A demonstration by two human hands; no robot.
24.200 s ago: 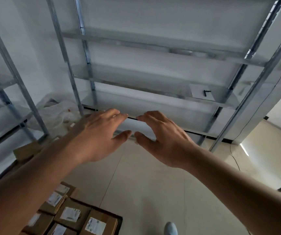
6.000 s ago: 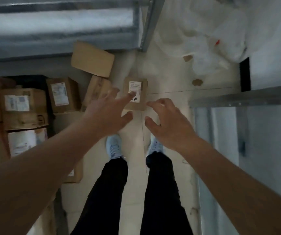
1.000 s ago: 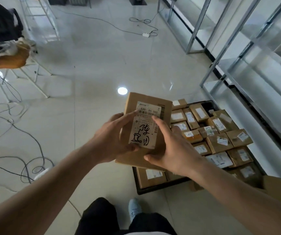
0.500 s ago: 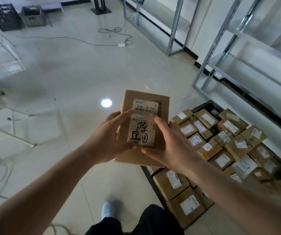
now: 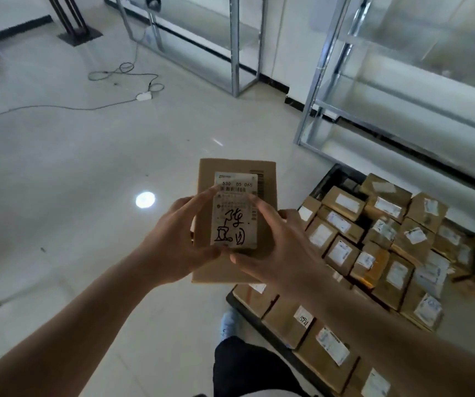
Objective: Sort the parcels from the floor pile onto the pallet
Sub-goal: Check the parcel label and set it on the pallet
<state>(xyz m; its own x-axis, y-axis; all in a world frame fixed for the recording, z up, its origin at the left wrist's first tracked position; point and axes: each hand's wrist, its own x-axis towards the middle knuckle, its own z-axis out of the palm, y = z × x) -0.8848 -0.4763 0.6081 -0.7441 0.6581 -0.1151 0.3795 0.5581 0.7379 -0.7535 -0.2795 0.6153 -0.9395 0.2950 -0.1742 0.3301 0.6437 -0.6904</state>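
Observation:
A brown cardboard parcel point(image 5: 267, 179) with a white shipping label and black handwriting is held up in front of me. My left hand point(image 5: 173, 247) grips its left side, thumb on the label's lower edge. My right hand point(image 5: 282, 247) grips its right side, fingers over the label's right edge. To the right and below lies the black pallet point(image 5: 325, 181), packed with several labelled cardboard parcels point(image 5: 342, 250). The floor pile is out of view.
Metal shelving racks point(image 5: 319, 64) stand behind the pallet and along the far wall. A cable with a white adapter point(image 5: 143, 96) trails across the glossy tiled floor on the left. My legs and a shoe point(image 5: 229, 325) are at the pallet's near corner.
The view has swung further right and closer to the pallet, which now fills more of the lower right. Both hands still hold the parcel the same way.

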